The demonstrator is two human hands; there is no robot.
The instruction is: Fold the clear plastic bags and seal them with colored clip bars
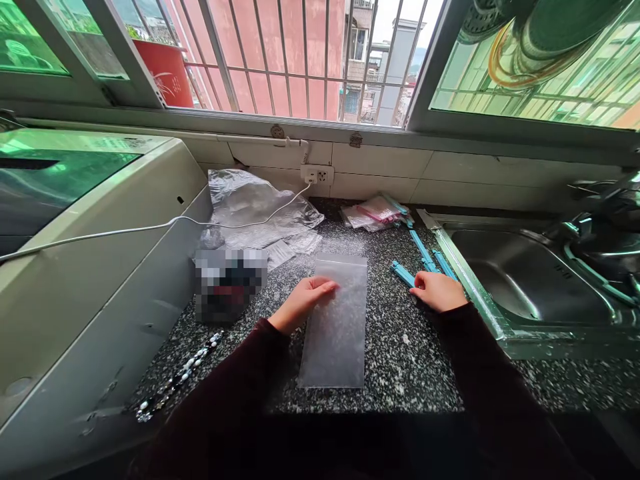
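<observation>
Nearest the camera are two dark sleeves over a speckled counter [395,360]. A clear zip bag [337,340] lies in the middle of it, seal end away from the person, looks flat. Off to the left there's a string of black and white beads [187,365], slanting along beside the pale appliance [165,280]

Left hand [304,298] is mostly closed, thumb and fingers pinching the bag's left edge, up toward the seal. Right hand [441,291] is curled, thumb and fingertips closed on the near end of a blue clip [401,273]. A few more blue strips [423,249] sit just past that hand, next to the sink [520,273], which is off to the right. Left of the bag there's something pixelated out [230,287], can't tell what

Further back it's crumpled clear packaging [255,200] on the left and a small pile of bags [375,213], some pink-edged, on the right. Behind those, a white cord [200,221] runs to a wall socket [319,175], then barred window, red bucket [167,75] and a pink building [285,53] outside
</observation>
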